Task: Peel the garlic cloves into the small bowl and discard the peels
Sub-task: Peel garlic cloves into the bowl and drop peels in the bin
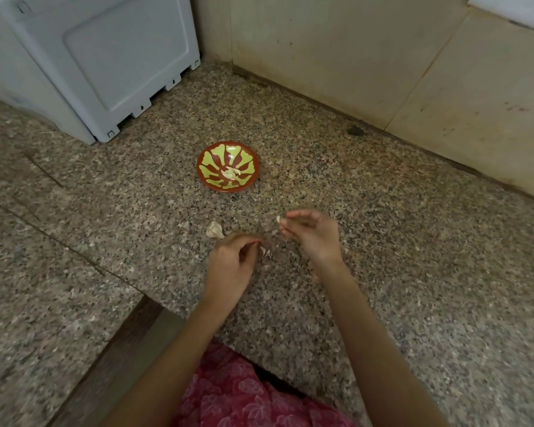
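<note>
A small red bowl [212,156] with a green pattern sits on the speckled granite counter [383,241] and holds several peeled garlic cloves [231,173]. Nearer me, a piece of unpeeled garlic bulb [215,230] lies on the counter just beyond my left hand [232,265]. That hand's fingers are curled and pinch a thin bit of garlic peel [265,251]. My right hand [310,234] is raised a little to the right, its fingertips pinching a pale garlic clove [278,219].
A white plastic appliance [90,57] stands at the back left of the counter. A beige wall [352,57] runs along the back and right. Small peel scraps [185,224] lie near the bulb. The counter's front edge [154,306] is below my left forearm.
</note>
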